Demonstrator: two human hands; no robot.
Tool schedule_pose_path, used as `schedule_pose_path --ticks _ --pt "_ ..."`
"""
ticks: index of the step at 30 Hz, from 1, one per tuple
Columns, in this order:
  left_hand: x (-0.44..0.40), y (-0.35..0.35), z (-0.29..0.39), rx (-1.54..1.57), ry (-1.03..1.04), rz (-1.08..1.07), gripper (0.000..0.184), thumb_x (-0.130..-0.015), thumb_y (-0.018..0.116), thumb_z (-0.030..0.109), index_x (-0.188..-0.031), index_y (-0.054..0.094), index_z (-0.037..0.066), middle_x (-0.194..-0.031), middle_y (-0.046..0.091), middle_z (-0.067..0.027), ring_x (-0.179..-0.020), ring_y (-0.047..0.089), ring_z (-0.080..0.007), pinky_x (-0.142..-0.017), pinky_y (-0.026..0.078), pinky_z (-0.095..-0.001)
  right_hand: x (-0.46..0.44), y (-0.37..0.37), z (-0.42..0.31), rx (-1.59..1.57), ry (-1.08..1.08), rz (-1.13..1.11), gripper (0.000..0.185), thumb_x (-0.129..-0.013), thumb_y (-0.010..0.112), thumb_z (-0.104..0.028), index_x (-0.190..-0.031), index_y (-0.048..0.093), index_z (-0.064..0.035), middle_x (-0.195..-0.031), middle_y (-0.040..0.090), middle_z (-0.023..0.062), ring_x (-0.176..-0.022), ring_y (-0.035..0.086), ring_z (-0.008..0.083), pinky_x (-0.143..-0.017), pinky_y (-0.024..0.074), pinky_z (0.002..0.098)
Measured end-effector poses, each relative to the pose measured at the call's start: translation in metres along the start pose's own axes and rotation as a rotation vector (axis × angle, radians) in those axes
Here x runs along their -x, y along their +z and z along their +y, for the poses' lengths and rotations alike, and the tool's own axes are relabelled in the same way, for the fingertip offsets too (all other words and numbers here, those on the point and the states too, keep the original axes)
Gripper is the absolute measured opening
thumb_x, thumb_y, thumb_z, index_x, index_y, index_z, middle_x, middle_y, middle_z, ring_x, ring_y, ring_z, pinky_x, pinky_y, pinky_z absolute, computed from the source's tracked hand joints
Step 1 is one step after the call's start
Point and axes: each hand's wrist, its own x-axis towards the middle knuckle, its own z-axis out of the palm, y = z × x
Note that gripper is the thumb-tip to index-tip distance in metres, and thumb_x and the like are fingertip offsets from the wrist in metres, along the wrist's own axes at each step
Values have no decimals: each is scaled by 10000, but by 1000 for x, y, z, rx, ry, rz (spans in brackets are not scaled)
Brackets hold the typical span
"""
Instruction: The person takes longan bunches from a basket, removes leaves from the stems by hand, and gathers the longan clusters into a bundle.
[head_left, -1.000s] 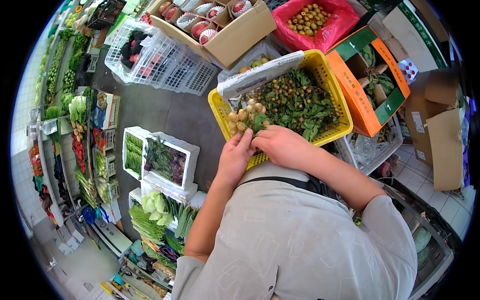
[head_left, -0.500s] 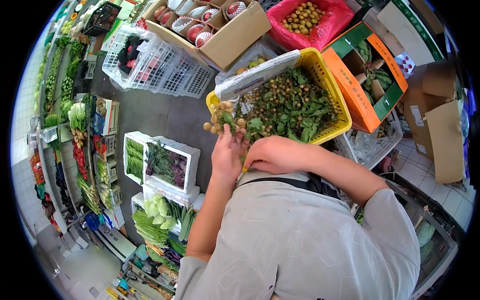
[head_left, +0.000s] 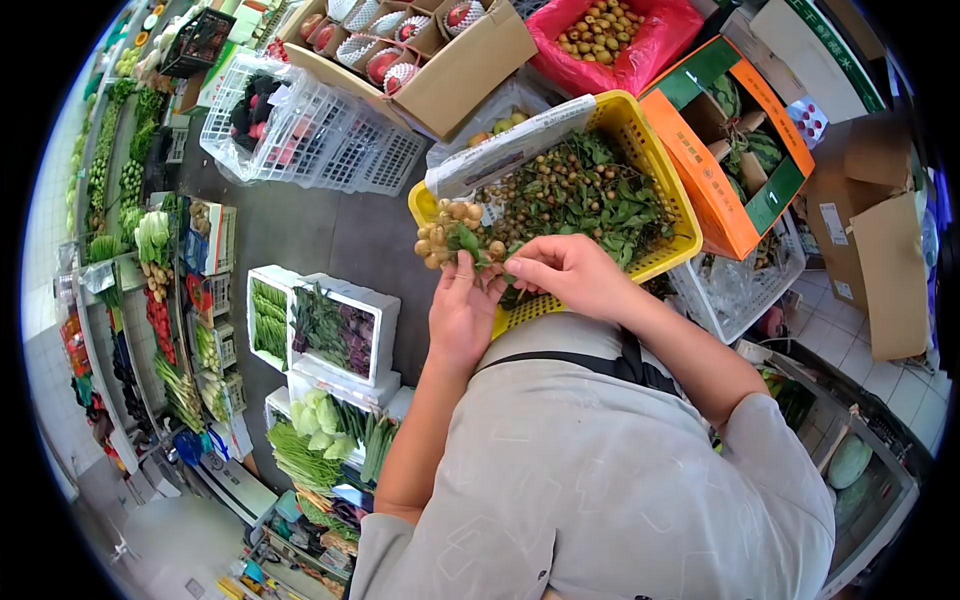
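My left hand (head_left: 464, 312) is closed around the stems of a bunch of round tan fruit (head_left: 448, 232) with a few green leaves. The bunch hangs over the left end of a yellow basket (head_left: 683, 205). Just right of it, my right hand (head_left: 567, 270) pinches at the stem side of the bunch, thumb and forefinger together; a leaf or stem shows at the fingertips. More leafy fruit (head_left: 580, 200) fills the basket, and a sheet of newspaper (head_left: 510, 150) lines its far left side.
Beyond the basket are a cardboard box of wrapped fruit (head_left: 450, 85), a white crate (head_left: 345, 140) and a pink bag (head_left: 660, 45). An orange watermelon box (head_left: 700, 165) stands at right. Foam boxes of greens (head_left: 385, 320) are at left.
The bunch has moved left from its place a second ago. My right hand dropped toward my waist, then came back up to the stems beside my left hand.
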Motion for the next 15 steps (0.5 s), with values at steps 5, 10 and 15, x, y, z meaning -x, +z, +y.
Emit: schedule_pose_path --ticks 5,10,15 --pt "0 -1 -1 -65 -22 -51 211 -1071 539 238 -1259 582 153 -1213 654 -7 -1108 600 -144 -977 468 -372 -3 4 9 -68 -12 -16 216 -981 695 -210 -1043 721 -4 -863 706 -14 -754 602 38 -691 502 221" --pt "1 4 -1 -131 -13 -47 197 -1069 546 235 -1226 600 129 -1201 661 -18 -1107 608 -142 -966 473 -359 -2 6 7 -45 23 16 215 -948 711 -185 -1036 734 10 -880 747 50 -770 645 78 -717 533 275" --pt "1 8 -5 -235 -12 45 217 -1072 544 214 -1218 615 71 -1198 661 -24 -1096 613 -132 -956 487 -326 5 12 -6 145 -25 101 211 -933 718 -175 -998 718 26 -845 734 88 -744 649 93 -680 525 276"
